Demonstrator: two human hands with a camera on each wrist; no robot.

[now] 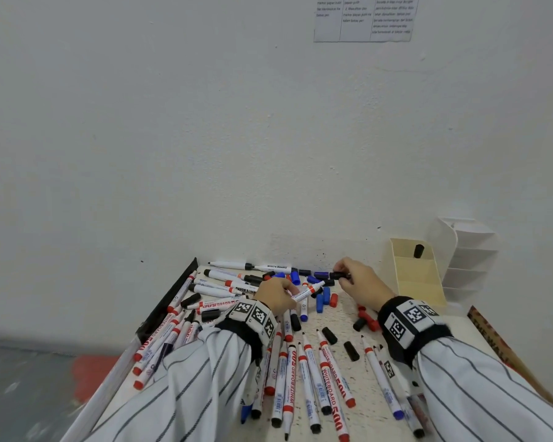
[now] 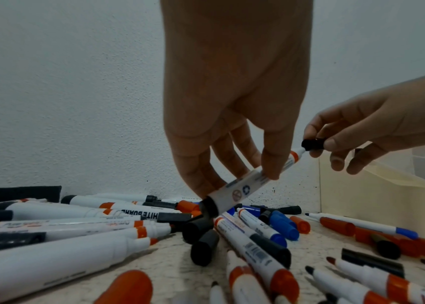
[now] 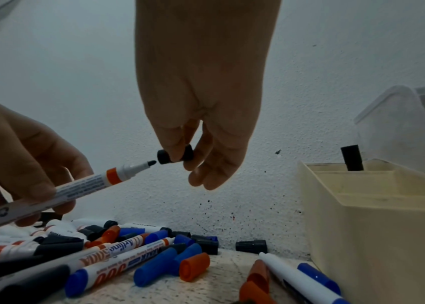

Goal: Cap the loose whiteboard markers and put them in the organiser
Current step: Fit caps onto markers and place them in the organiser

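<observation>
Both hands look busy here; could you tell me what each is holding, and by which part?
Left hand grips an uncapped marker mid-barrel; right hand pinches a black cap by its sides.

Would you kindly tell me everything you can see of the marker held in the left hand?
The marker is slim, with a white printed barrel, an orange band behind the nose, a black end plug and a bare black tip; it looks plastic. The left hand pinches its barrel above the table, tip tilted up toward the black cap that the right hand pinches. Tip and cap nearly meet; the cap is not yet on.
</observation>
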